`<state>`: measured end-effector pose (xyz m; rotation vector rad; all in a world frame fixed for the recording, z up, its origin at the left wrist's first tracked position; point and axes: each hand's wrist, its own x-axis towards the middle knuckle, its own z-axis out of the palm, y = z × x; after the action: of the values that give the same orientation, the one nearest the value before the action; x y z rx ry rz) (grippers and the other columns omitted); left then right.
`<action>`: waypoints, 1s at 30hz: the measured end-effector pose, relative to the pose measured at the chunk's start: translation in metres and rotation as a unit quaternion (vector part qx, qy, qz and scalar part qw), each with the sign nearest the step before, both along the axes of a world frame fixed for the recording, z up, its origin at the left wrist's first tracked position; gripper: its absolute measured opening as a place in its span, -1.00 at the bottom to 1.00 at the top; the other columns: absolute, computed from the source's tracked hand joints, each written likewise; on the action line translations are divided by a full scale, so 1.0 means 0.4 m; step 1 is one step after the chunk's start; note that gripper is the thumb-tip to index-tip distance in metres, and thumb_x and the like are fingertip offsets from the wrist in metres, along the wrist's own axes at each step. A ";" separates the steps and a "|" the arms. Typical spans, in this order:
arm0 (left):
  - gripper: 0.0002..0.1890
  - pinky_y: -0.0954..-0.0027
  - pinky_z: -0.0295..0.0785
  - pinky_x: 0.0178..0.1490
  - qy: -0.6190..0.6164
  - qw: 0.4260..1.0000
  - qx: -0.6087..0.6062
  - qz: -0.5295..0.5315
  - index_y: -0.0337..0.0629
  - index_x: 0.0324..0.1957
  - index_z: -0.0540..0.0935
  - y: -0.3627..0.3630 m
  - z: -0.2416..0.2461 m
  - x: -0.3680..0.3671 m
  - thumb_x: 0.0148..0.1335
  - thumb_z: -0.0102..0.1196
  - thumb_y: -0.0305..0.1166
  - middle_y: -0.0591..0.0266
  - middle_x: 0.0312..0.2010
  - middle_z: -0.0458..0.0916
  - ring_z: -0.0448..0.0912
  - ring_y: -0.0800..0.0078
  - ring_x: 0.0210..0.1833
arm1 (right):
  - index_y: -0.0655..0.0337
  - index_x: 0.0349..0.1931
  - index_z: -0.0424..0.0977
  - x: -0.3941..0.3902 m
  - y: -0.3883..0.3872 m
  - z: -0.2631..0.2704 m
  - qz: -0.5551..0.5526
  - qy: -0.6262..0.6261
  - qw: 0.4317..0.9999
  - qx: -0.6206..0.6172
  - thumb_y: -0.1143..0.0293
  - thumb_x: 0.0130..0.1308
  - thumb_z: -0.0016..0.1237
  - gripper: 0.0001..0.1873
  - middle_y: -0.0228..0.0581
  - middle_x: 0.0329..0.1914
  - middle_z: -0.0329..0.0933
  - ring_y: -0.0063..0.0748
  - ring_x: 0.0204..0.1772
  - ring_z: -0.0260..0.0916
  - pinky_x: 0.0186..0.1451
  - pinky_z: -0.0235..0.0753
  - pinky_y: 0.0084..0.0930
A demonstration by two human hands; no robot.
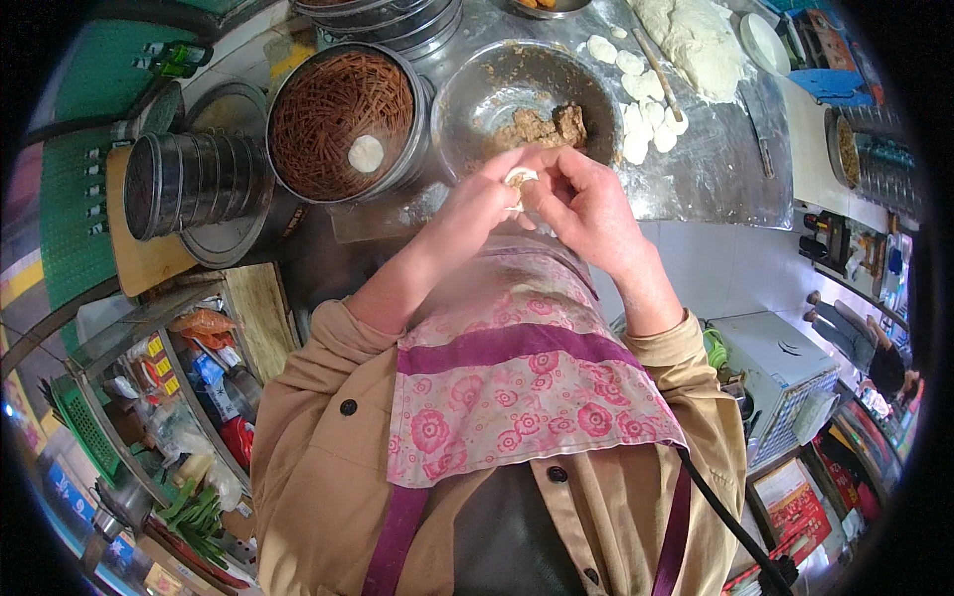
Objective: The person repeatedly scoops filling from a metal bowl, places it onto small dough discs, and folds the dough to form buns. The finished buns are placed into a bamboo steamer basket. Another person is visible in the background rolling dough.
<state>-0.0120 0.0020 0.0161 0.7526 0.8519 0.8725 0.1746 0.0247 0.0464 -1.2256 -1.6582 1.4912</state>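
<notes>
Between my two hands is a small dough wrapper (520,176) with a dab of brown filling showing in it. My left hand (488,190) cups it from the side, while the fingers of my right hand (577,190) pinch at its rim. Both hands are over the near edge of a wide metal bowl (466,82), where a clump of brown filling (540,128) lies. To the left, a round steamer (339,104) lined with woven brown matting holds one round white piece of dough (365,153). Flat dough wrappers (635,143) lie right of the bowl.
A rolling pin (659,74) lies across some wrappers, near a large dough mass (689,45) on the floured metal table (715,171). A knife (762,141) rests farther right. Stacked metal steamers (197,182) stand at left. Another person (857,339) is in the background at right.
</notes>
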 end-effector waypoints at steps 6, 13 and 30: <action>-0.51 0.50 0.43 -0.10 0.088 0.994 -0.059 0.019 -0.38 0.40 0.40 -0.010 -0.025 -0.006 0.56 -0.18 -0.32 0.29 0.00 0.62 0.54 0.64 -0.11 | 0.35 -0.15 0.52 0.013 0.000 -0.030 0.019 -0.039 0.991 0.126 0.53 0.49 0.08 -0.93 -0.42 -0.34 0.52 -0.74 -0.32 0.46 -0.31 0.46 -0.68; -0.50 0.48 0.43 -0.12 -0.031 0.998 -0.036 -0.028 -0.41 0.40 0.40 -0.002 -0.036 -0.028 0.54 -0.20 -0.32 0.28 0.01 0.62 0.54 0.63 -0.09 | 0.35 -0.17 0.51 0.005 -0.004 -0.022 0.017 -0.015 0.998 0.055 0.53 0.50 0.07 -0.93 -0.40 -0.30 0.53 -0.74 -0.32 0.46 -0.31 0.46 -0.69; -0.48 0.51 0.39 -0.15 -0.061 0.997 -0.038 -0.024 -0.39 0.36 0.44 -0.003 -0.024 -0.027 0.46 -0.20 -0.35 0.28 0.00 0.63 0.52 0.66 -0.11 | 0.35 -0.11 0.50 0.002 -0.007 -0.024 0.035 -0.036 0.994 0.098 0.51 0.53 0.04 -0.92 -0.40 -0.34 0.54 -0.74 -0.38 0.43 -0.34 0.46 -0.68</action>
<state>-0.0226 0.0007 0.0067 0.6453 0.7522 0.8299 0.1754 0.0220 0.0369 -1.1372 -1.8648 1.3026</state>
